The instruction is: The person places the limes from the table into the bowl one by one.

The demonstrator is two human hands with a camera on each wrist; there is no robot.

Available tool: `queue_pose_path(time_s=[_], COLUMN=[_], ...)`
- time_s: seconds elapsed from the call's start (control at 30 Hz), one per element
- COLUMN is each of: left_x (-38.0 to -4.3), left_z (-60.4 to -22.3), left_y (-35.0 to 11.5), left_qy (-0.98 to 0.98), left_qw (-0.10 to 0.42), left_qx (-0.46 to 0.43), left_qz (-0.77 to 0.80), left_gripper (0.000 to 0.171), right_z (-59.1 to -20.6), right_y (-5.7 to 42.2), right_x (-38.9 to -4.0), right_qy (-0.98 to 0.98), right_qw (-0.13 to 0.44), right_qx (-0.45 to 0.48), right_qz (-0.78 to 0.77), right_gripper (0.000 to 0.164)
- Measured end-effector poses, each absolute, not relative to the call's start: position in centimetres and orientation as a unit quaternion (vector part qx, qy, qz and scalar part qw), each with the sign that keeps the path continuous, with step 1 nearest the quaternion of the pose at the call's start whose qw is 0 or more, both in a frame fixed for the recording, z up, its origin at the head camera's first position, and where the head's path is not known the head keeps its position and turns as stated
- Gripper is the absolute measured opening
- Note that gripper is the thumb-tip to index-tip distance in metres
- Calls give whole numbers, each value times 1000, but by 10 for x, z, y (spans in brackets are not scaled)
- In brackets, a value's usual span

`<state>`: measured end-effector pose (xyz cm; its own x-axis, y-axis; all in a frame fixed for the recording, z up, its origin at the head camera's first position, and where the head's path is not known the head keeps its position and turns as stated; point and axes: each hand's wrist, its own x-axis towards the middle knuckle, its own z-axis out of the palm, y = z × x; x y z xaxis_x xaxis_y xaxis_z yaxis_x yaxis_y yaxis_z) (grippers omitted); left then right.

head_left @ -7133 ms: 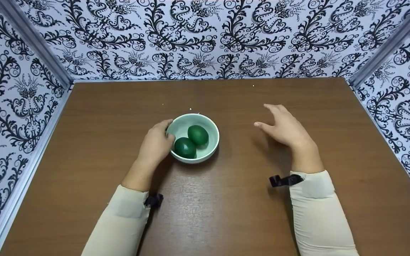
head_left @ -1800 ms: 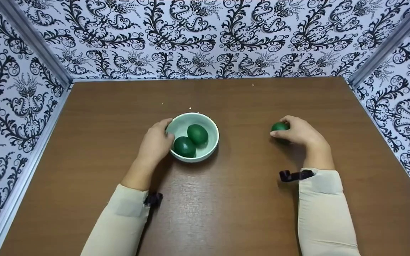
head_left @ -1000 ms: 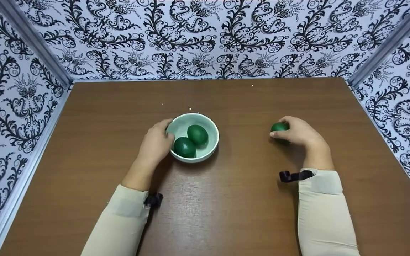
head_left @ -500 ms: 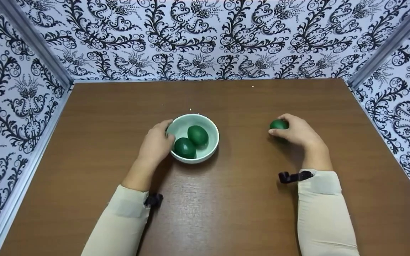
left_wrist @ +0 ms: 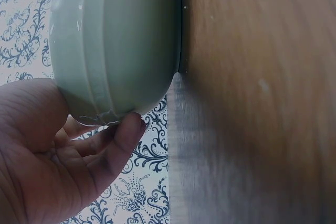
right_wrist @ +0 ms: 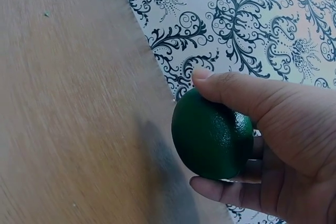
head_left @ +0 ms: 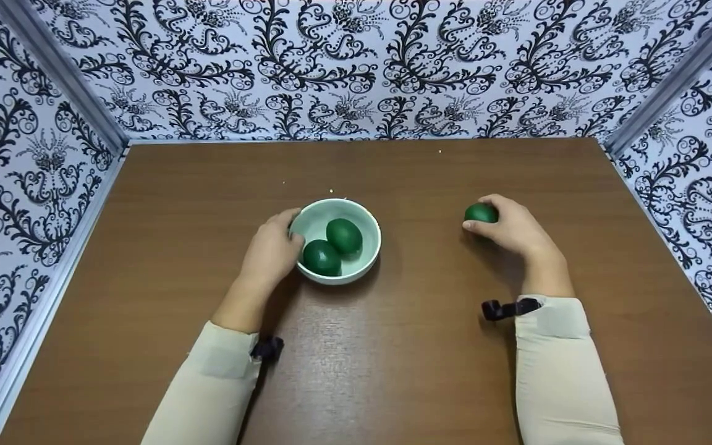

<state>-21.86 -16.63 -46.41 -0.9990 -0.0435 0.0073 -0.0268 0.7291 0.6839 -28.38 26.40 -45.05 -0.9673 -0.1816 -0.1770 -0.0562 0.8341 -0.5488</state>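
A pale green bowl [head_left: 365, 258] stands upright on the table with two dark green limes in it: one lime [head_left: 344, 236] right of centre, the other lime [head_left: 321, 258] at the near left. My left hand [head_left: 271, 249] grips the bowl's left side, thumb at the rim and fingers outside. The left wrist view shows the fingers against the outer wall of the bowl [left_wrist: 126, 40]. To the right, my right hand [head_left: 513, 230] pinches a third lime [head_left: 481, 212] between thumb and fingers. In the right wrist view this lime [right_wrist: 210, 135] is glossy and appears raised above the table.
The brown wooden table [head_left: 393, 358] is bounded by patterned walls [head_left: 356, 68] at the back and both sides. Small white specks lie behind the bowl. Black wrist mounts [head_left: 507, 309] stick out from both sleeves.
My right hand, which held nothing at first, has taken hold of a lime and moved slightly left and away with it. My left hand and the bowl stay put.
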Motion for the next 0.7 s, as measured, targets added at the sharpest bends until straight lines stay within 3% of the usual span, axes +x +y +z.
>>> queue_pose_path(time_s=[0.7], left_x=[-218], left_z=[-465], left_y=[-167], left_qy=[-930], left_qw=[20], left_qx=[15], left_qz=[-368], left_gripper=[53], right_z=[-457], right_y=[257], right_x=[-288], right_qy=[948], right_qw=[92], right_qx=[-87], right_qz=[-291], right_gripper=[72])
